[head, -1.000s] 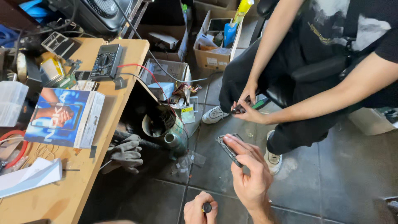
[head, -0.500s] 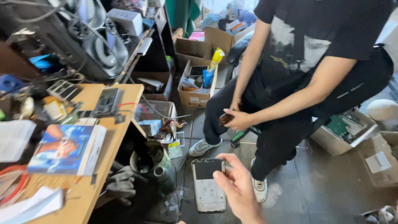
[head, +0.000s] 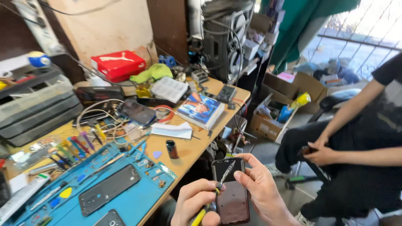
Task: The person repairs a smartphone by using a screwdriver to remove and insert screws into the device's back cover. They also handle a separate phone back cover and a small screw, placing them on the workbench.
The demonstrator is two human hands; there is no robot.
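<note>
Closest to us, our right hand (head: 261, 190) grips a dark phone (head: 231, 192) from its right side, fingers curled round the edge w/ the thumb over the top, screen side up, held in the air just off the desk's front edge. Our left hand (head: 194, 205) is closed round a yellow-handled screwdriver (head: 211, 201), its metal tip lying across the phone's upper half.

Next, on the wooden desk (head: 190, 150), a blue work mat (head: 130, 201) carries another dark phone (head: 109, 189) lying flat, plus small picks and parts. Left of that, a row of coloured-handle tools (head: 73, 146). Near the desk's front edge stands a small dark canister (head: 171, 149); beside it white folded paper (head: 171, 130). Mid-desk: a phone w/ cables (head: 136, 112), a blue book (head: 200, 109).

Further back: a red shoebox (head: 118, 65), a green cloth (head: 153, 73), a clear parts box (head: 168, 88), a big speaker (head: 226, 42).

To the right, another person in black sits on a stool, hands (head: 318, 152) together on something dark; we can't tell what. Behind them, cardboard boxes (head: 289, 90) on the floor.
</note>
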